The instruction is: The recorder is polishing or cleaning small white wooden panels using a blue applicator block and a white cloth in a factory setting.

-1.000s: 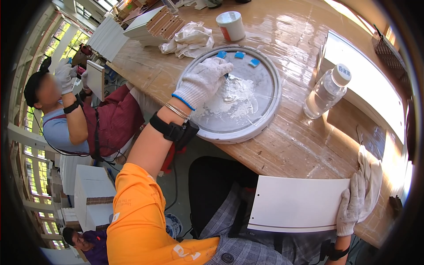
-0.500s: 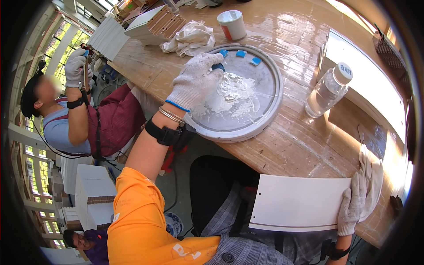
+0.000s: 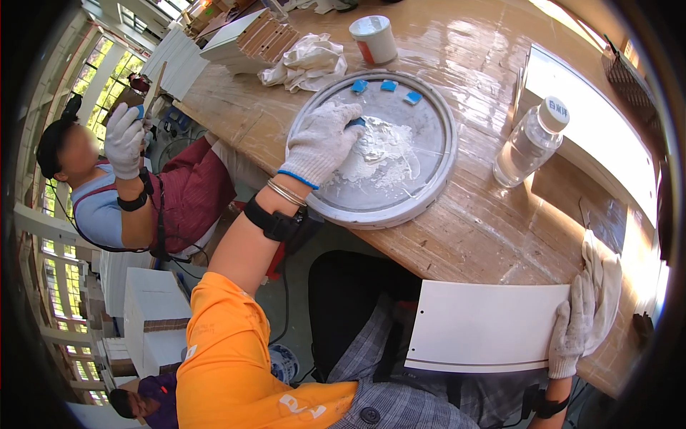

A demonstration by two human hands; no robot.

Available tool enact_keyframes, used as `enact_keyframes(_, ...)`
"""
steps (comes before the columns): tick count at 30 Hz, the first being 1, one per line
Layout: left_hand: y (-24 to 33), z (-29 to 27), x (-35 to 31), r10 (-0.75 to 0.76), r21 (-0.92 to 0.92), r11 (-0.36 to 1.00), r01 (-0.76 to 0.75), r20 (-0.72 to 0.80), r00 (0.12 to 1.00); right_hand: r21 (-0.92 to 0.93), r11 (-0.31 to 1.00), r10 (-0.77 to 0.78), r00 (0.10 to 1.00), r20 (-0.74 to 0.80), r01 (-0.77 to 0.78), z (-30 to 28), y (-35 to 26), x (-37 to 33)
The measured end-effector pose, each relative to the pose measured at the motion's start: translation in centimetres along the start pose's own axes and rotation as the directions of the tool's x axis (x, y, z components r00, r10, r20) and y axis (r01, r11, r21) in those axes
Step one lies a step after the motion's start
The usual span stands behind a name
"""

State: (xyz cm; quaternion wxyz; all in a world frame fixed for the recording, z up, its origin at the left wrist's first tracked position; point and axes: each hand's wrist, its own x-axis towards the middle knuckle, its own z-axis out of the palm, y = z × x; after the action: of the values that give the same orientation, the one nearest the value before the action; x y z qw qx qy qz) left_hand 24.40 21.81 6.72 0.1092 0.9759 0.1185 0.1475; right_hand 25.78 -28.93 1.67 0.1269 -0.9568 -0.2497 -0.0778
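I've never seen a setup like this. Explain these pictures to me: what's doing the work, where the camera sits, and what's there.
There is no machine arm: a person works with two gloved hands. Every picture comes from one wide fisheye camera on that person's head, looking down, so straight edges bend.

The left hand has a small blue piece in its grip, over white paste spread on a round grey disc. The right hand holds the right edge of a flat white rectangular board.

Also on the brown table are a clear bottle with a white cap, a white tub and a crumpled white cloth.
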Motion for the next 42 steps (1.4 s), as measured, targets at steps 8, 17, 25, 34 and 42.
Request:
enact_keyframes(8,0.0,0.2,0.1,0.038,0.043,0.998,-0.038,-0.001,0.999,0.047,0.999,-0.01,1.0,-0.02,0.011,0.0,-0.1,0.2)
enact_keyframes(17,-0.1,0.2,0.4,0.071,0.085,0.994,-0.07,-0.008,0.997,0.064,0.998,-0.014,0.999,-0.05,0.017,0.2,0.0,0.2)
enact_keyframes(25,2.5,-3.4,-2.8,-0.317,-0.915,0.262,0.305,0.217,0.923,0.08,0.996,-0.028,0.997,-0.067,0.033,-0.5,-0.5,0.2)
enact_keyframes(34,6.9,-4.4,-13.0,0.033,-0.699,-0.634,0.33,0.402,0.915,0.142,0.988,-0.04,0.994,-0.101,0.055,0.9,0.8,-0.2)
enact_keyframes(42,9.9,-3.8,-16.9,-0.113,-0.831,-0.437,0.344,0.43,0.896,0.137,0.986,-0.069,0.986,-0.15,0.09,1.6,1.3,0.0)
